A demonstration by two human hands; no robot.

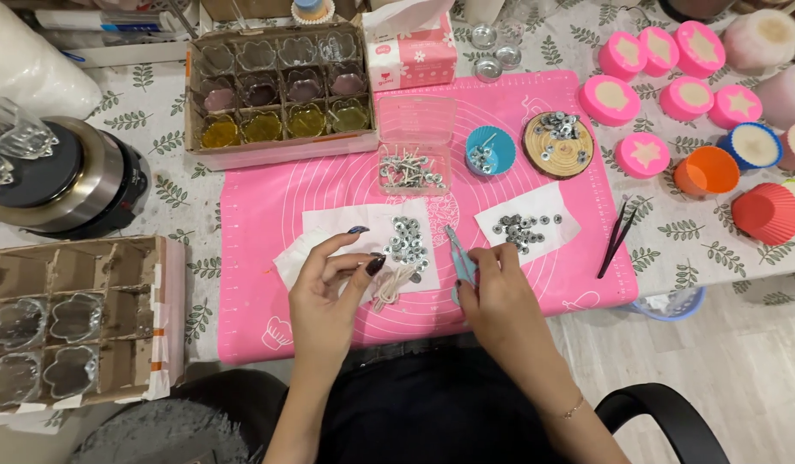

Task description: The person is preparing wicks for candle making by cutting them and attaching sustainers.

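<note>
The right hand is pinching teal pliers; the left hand, fingers loosely curled, is touching wicks beside metal tabs. Steady, centred crimping seems best.

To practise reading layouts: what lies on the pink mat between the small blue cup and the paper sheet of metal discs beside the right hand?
Nothing: in the head view the pink mat is bare between the blue cup and the paper sheet, whose discs lie above the right hand.
</note>
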